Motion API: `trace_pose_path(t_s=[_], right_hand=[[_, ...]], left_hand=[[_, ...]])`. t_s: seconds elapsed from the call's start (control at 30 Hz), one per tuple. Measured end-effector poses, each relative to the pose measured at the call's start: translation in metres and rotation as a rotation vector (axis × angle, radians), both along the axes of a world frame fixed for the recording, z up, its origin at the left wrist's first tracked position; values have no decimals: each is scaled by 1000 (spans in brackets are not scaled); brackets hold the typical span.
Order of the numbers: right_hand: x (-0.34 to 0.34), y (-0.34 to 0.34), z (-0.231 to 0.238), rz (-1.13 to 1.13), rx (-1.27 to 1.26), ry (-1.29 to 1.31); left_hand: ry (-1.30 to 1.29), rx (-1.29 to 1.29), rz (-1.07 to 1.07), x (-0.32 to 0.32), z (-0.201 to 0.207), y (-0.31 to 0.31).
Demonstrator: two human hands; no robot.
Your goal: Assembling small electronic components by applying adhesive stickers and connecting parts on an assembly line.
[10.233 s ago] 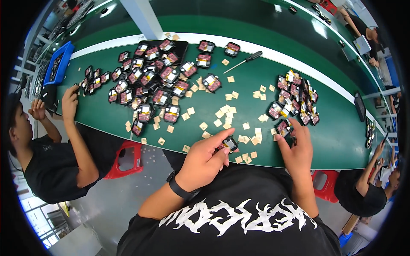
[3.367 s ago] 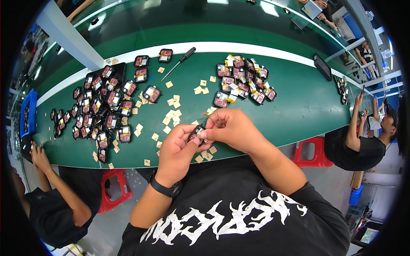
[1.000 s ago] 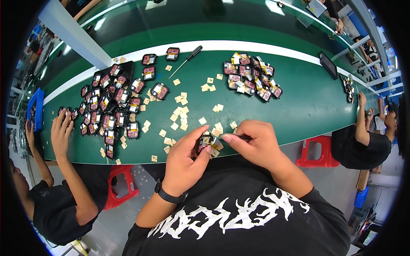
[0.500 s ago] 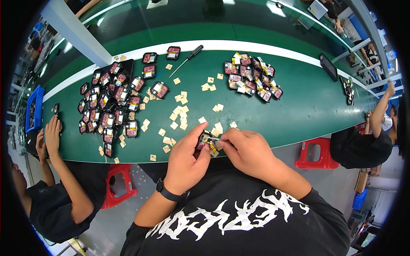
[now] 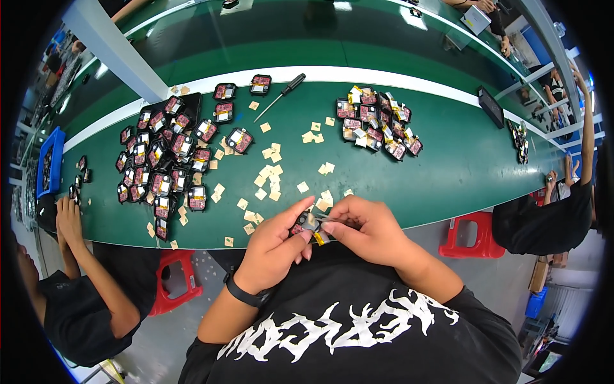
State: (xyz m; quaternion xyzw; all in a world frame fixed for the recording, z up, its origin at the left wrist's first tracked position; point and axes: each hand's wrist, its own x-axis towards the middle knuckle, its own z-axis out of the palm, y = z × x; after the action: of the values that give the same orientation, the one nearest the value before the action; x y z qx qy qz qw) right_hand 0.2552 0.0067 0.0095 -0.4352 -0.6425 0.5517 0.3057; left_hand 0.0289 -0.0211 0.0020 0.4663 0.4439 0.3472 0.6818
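In front of my chest, at the table's near edge, my left hand [image 5: 272, 246] is closed around a small black-cased circuit board unit [image 5: 299, 226]. A silver battery pouch with yellow tape [image 5: 321, 237] hangs out on the unit's right side. My right hand [image 5: 371, 232] pinches a thin silver tool [image 5: 324, 216] that looks like tweezers, its end over the unit. Fingers and blur partly hide the contact between tool and unit. Small square beige pieces [image 5: 326, 196] lie on the table just beyond my hands.
A pile of similar units [image 5: 157, 153] covers the left of the green table [image 5: 288, 173]; a smaller pile [image 5: 377, 121] lies at the back right. A screwdriver [image 5: 281, 96] rests near the white rail. Co-workers sit at both sides, one person's hands [image 5: 69, 221] at far left.
The unit has tilted in my left hand, and the battery pouch now sticks out lower. My right hand has shifted slightly with the tool. The left co-worker's hands moved down and left.
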Motion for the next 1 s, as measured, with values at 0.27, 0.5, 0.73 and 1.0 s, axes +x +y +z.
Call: trace_pose_path(t_s=[0.27, 0.5, 0.73, 1.0], right_hand=[[0, -2, 5, 20, -335, 58], [-5, -3, 5, -93, -469, 43], [-2, -1, 21, -62, -537, 55], [-7, -3, 34, -143, -45, -193]], left_hand=[[4, 50, 121, 12, 0, -4], [209, 333, 111, 16, -2, -6], [295, 456, 96, 16, -6, -6], [279, 424, 71, 16, 2, -4]])
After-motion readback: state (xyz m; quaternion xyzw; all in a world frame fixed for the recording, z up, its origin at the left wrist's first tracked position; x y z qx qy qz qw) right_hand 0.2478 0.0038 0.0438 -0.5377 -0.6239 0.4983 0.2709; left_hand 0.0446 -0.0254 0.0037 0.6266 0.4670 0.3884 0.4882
